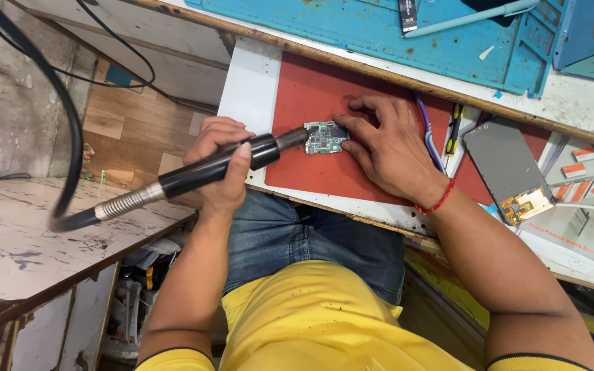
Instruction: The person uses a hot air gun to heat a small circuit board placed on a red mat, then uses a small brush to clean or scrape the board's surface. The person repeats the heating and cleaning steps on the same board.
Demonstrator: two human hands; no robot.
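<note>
The left hand is wrapped around a black hot-air wand, fingers closed on its barrel, thumb lying along the top. The wand's metal nozzle points right and reaches the left edge of a small green board; whether it touches the board is hard to tell from this angle. A ribbed silver collar joins the wand's rear to a thick black hose that loops up and away to the left.

The right hand rests palm down on a red mat, fingers spread and gripping nothing; its fingertips press on the board's right and upper edges. A red thread band circles that wrist.

The board lies flat near the middle of the mat, between the two hands. The mat sits on a white bench. To the right of the right hand lie purple tweezers, a yellow-and-black screwdriver and an opened grey phone with its gold-coloured inner parts showing at the lower end. A blue mat lies along the far side of the bench.
</note>
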